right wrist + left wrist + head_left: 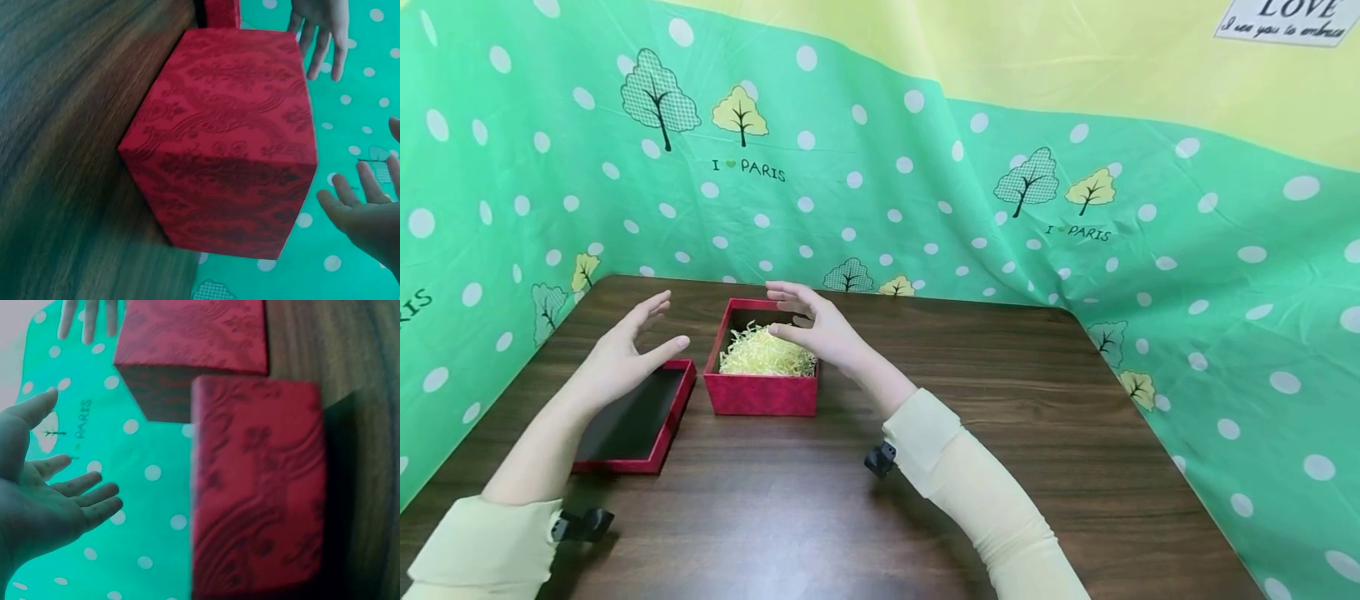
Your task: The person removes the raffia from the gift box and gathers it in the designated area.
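A red patterned gift box point(762, 394) stands on the table without its lid, pale yellow shredded paper point(766, 352) heaped inside. To its left the box lid point(677, 417) lies with its dark inside facing up. My left hand point(625, 346) hovers above the far part of the lid, fingers spread and holding nothing. Over the right side of the box is my right hand point(816, 325), its fingers extended and apart from the thumb, also holding nothing. In the right wrist view the box point(225, 100) shows two embossed sides, with the right hand point(369, 219) beside it.
The dark wooden table point(1000, 467) extends to the right and front of the box. A green polka-dot cloth point(880, 192) hangs behind and along both sides. Small black cameras point(880, 458) are strapped at both cuffs.
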A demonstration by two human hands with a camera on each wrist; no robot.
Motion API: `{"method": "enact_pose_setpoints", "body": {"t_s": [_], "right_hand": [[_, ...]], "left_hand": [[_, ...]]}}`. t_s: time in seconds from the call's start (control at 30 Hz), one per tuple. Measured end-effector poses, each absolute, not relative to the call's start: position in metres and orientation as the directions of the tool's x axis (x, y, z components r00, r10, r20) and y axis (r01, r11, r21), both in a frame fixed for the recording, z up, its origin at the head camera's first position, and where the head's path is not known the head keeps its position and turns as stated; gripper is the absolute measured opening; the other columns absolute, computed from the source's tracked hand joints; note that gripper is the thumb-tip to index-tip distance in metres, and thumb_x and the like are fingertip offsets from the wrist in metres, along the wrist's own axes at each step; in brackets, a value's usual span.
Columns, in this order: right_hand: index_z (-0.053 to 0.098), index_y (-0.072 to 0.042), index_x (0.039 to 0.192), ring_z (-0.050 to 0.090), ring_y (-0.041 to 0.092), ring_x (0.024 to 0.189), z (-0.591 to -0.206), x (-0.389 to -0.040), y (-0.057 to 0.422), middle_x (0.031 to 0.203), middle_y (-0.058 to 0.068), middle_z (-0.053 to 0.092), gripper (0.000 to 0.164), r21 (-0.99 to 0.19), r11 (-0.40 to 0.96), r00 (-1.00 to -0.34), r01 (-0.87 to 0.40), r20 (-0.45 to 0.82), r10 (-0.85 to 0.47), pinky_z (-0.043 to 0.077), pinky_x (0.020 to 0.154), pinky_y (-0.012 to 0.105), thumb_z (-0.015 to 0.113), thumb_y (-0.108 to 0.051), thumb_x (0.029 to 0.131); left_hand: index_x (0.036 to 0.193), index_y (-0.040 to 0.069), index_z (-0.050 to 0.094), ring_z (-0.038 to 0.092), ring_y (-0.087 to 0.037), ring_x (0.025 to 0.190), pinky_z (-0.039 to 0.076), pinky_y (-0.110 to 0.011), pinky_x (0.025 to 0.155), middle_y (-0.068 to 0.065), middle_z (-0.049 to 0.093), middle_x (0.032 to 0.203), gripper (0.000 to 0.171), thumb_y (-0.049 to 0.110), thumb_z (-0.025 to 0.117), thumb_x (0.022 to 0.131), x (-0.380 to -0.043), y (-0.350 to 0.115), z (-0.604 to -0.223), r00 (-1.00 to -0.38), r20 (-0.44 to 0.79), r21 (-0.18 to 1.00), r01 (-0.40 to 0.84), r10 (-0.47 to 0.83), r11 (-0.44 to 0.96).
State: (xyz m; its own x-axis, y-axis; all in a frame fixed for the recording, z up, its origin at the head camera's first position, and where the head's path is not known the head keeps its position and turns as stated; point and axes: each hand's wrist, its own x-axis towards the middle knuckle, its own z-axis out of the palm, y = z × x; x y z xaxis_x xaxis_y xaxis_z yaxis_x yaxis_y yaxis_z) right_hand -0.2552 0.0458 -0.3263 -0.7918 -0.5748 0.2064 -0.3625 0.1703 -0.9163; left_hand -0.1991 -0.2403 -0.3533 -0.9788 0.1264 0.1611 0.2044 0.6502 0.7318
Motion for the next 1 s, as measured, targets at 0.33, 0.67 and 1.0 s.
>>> {"method": "enact_pose_setpoints", "body": {"t_s": [0.33, 0.67, 1.0], "right_hand": [[0.046, -0.023, 0.138, 0.044, 0.011, 0.128, -0.345, -0.273, 0.043, 0.137, -0.005, 0.050, 0.054, -0.796, 0.301, -0.752, -0.525, 0.268, -0.602, 0.035, 0.108, 0.036, 0.067, -0.021, 0.089], [0.051, -0.018, 0.135, 0.043, 0.006, 0.129, -0.353, -0.287, 0.045, 0.136, -0.004, 0.052, 0.051, -0.566, 0.431, -0.666, -0.703, 0.312, -0.677, 0.034, 0.107, 0.025, 0.068, -0.023, 0.088], [0.049, -0.016, 0.137, 0.040, 0.011, 0.131, -0.356, -0.298, 0.043, 0.138, -0.003, 0.050, 0.055, -0.398, 0.472, -0.571, -0.786, 0.178, -0.801, 0.032, 0.108, 0.026, 0.069, -0.029, 0.087]], "left_hand": [[0.153, 0.022, 0.007, 0.018, -0.046, 0.138, 0.025, -0.069, 0.100, -0.018, 0.018, 0.155, 0.094, 0.047, 0.066, 0.085, -0.208, -0.220, -0.372, -0.982, 0.077, 0.780, 0.166, 0.172, 0.604], [0.153, 0.024, 0.007, 0.018, -0.045, 0.138, 0.027, -0.069, 0.100, -0.017, 0.015, 0.156, 0.097, 0.047, 0.068, 0.083, -0.216, -0.212, -0.378, -0.973, 0.014, 0.766, 0.158, 0.230, 0.623], [0.153, 0.018, 0.009, 0.021, -0.042, 0.139, 0.032, -0.064, 0.101, -0.018, 0.018, 0.155, 0.098, 0.045, 0.070, 0.082, -0.225, -0.205, -0.388, -0.960, 0.008, 0.760, 0.188, 0.280, 0.622]]}}
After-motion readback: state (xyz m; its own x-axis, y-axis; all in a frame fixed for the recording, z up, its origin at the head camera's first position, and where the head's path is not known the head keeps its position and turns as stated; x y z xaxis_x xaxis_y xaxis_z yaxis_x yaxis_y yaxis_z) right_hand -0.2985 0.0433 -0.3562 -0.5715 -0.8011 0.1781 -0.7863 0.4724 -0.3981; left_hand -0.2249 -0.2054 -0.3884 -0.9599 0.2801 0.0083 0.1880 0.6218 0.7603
